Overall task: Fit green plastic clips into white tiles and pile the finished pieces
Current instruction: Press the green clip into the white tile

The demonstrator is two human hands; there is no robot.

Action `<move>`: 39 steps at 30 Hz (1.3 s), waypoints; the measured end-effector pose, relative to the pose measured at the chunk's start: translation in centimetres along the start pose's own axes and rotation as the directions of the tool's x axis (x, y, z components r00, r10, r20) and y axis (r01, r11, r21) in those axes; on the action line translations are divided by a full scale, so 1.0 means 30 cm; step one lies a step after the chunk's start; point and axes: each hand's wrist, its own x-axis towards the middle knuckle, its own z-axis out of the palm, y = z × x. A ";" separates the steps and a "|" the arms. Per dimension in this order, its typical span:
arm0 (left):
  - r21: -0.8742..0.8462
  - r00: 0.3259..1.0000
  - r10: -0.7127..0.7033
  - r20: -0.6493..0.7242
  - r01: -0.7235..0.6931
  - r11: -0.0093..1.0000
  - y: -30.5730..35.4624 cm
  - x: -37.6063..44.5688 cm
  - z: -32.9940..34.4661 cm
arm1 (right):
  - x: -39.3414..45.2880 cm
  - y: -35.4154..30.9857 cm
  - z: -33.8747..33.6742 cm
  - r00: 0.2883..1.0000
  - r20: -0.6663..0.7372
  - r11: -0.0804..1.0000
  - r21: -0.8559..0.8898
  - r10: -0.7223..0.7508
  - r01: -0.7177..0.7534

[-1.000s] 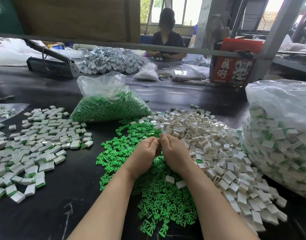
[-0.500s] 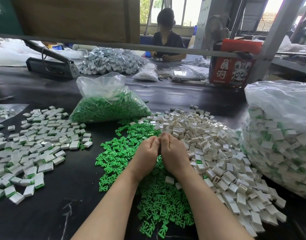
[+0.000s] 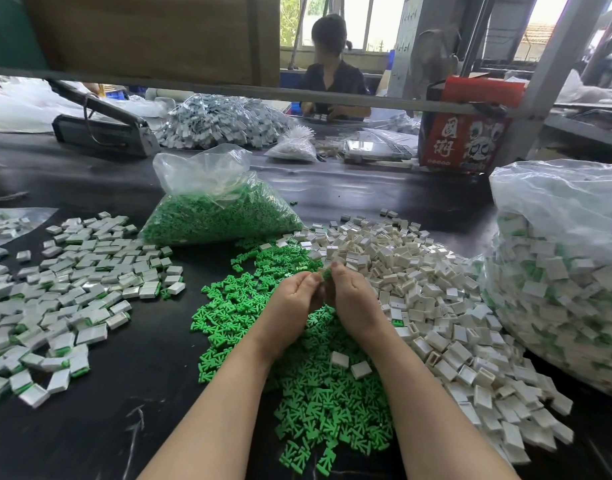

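Black counter (image 3: 89,427), seen from the head camera. Centre: left hand (image 3: 294,299) and right hand (image 3: 353,299) raised together above a loose heap of green clips (image 3: 297,393), fingertips meeting; a green clip (image 3: 327,273) is pinched between them, chiefly by the right fingers, while the left fingers are curled against it. Whether a tile is also held cannot be told. Right of the hands: a heap of empty white tiles (image 3: 436,289). Two stray tiles (image 3: 349,364) lie on the clips between the forearms. Left: a spread of finished pieces (image 3: 72,289), white with green edges. Behind the clips: a clear bag of clips (image 3: 221,209). Far right: a large bag of finished pieces (image 3: 561,289). Beyond: a red box (image 3: 464,140) and a seated person (image 3: 332,77).
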 end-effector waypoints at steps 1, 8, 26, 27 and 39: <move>0.008 1.000 0.000 -0.002 0.000 1.000 -0.001 0.001 -0.001 | 0.001 0.000 0.001 1.000 -0.010 1.000 -0.006 -0.016 0.016; 0.043 1.000 0.003 0.008 -0.003 0.999 -0.018 0.006 -0.007 | -0.003 -0.001 -0.001 0.997 -0.034 0.998 -0.018 -0.063 0.063; 0.076 0.999 0.034 -0.041 -0.031 0.997 -0.014 0.004 0.000 | -0.024 0.000 0.034 0.984 -0.064 0.924 -0.358 -0.165 0.131; 0.112 0.998 0.048 -0.048 -0.042 0.993 -0.017 0.005 -0.001 | -0.025 0.000 0.034 0.983 -0.056 0.915 -0.378 -0.177 0.143; 0.313 0.994 0.089 -0.058 -0.067 0.948 -0.024 0.010 0.001 | -0.032 -0.007 0.032 0.986 -0.003 0.895 -0.419 -0.167 0.150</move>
